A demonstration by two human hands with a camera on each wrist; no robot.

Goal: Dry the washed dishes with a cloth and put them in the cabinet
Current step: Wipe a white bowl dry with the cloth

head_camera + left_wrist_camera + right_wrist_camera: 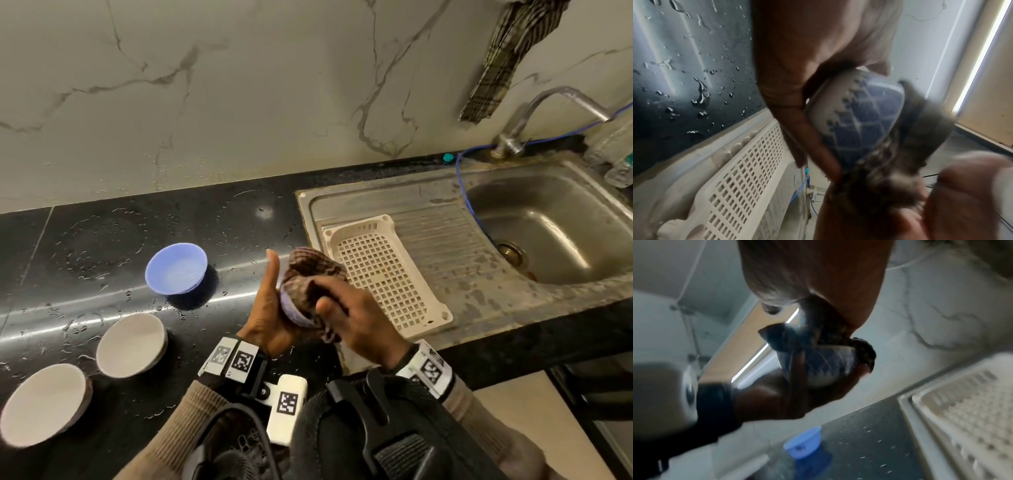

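Note:
My left hand (270, 301) cups a small bowl (291, 310) with a blue diamond pattern (865, 116) from below, its thumb standing upright. A dark checked cloth (310, 270) is stuffed into the bowl and spills over its rim. My right hand (339, 301) grips the cloth and presses it into the bowl. Both hands are held above the counter's front edge, just left of the white tray. In the right wrist view the bowl (826, 363) sits in my left palm with the cloth (863, 347) bunched on top. The bowl's inside is hidden.
A blue bowl (176, 269) and two white bowls (132, 344) (42, 404) stand on the wet black counter (239, 222) at left. A white perforated tray (387, 274) lies on the drainboard. The steel sink (548, 222) and tap (555, 106) are at right, with another checked cloth (510, 58) hanging above.

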